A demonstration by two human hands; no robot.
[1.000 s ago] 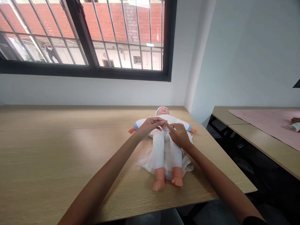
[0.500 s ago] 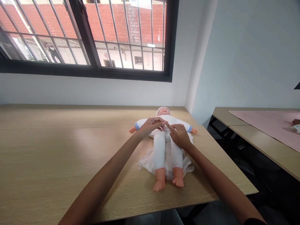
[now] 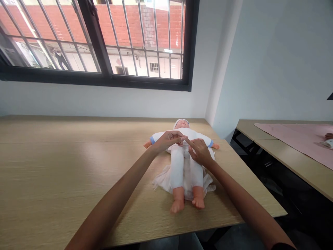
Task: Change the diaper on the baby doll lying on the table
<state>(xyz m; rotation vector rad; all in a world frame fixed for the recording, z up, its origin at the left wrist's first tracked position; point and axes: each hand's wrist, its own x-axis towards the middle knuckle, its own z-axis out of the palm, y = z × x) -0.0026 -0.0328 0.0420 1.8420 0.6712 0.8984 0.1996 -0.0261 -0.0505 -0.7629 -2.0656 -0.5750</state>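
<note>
A baby doll (image 3: pixel 177 170) lies on its back on the wooden table (image 3: pixel 65 166), head toward the window and bare feet toward me. It wears a white cap, white leggings and a white top with blue cuffs. Thin pale fabric (image 3: pixel 163 177) spreads beneath its legs. Over the doll's belly, my left hand (image 3: pixel 171 138) has bent fingers, with thumb and fingertips close together. My right hand (image 3: pixel 199 150) meets it fingertip to fingertip, index finger reaching left and the others curled. Anything pinched between them is too small to make out.
Behind the table are a white wall and a barred window (image 3: pixel 104 74) with a dark frame. To the right, past a gap, another table (image 3: pixel 293 152) carries a pink cloth (image 3: pixel 293 137). A hand (image 3: pixel 329 135) and something white show at its far right edge.
Both hands stay over the doll's belly, with only a slight shift of the fingertips. The right index finger looks a little more bent. The doll lies as before.
</note>
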